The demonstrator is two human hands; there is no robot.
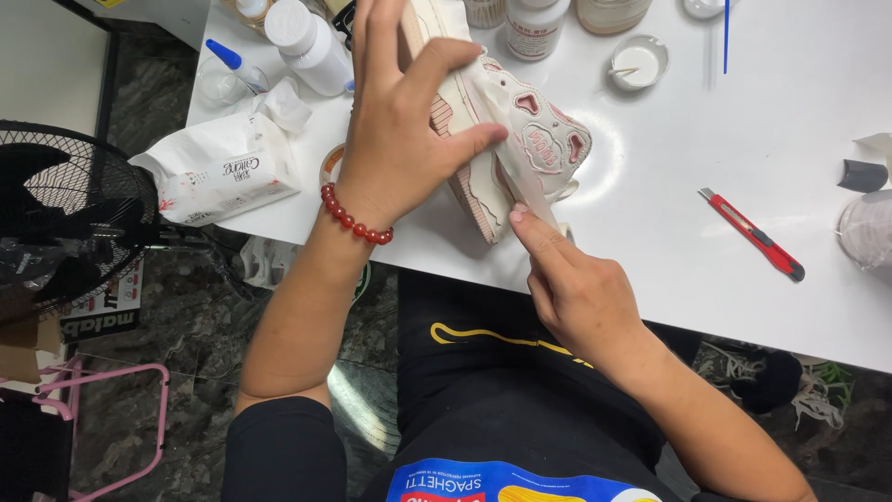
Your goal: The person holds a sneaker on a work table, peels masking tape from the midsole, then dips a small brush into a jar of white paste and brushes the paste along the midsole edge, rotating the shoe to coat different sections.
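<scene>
Black-clad knees and a printed shirt fill the bottom of the view, nearest the lens. Going from the left: a black fan (65,214) stands off the table edge, then a white wipes packet (223,172) lies on the white table (706,121) beside white plastic bottles (307,42). Next comes the left hand (400,121), wearing a red bead bracelet (353,221); its fingers are clamped around a white-and-pink sneaker (530,139), held on its side at the table's near edge, thumb pressing a strip of pale tape or film (506,139) against the heel area. Just below it, the right hand (576,293) has its fingers curled in and its forefinger extended, tip pressed on the strip's lower end near the sole. Whether the strip is masking tape or a wipe is hard to tell.

To do this well, the left thumb should anchor the strip firmly while the forefinger smooths it along the sole edge without wrinkles. Farther right lie a small white dish (639,61) and a red utility knife (753,234).
</scene>
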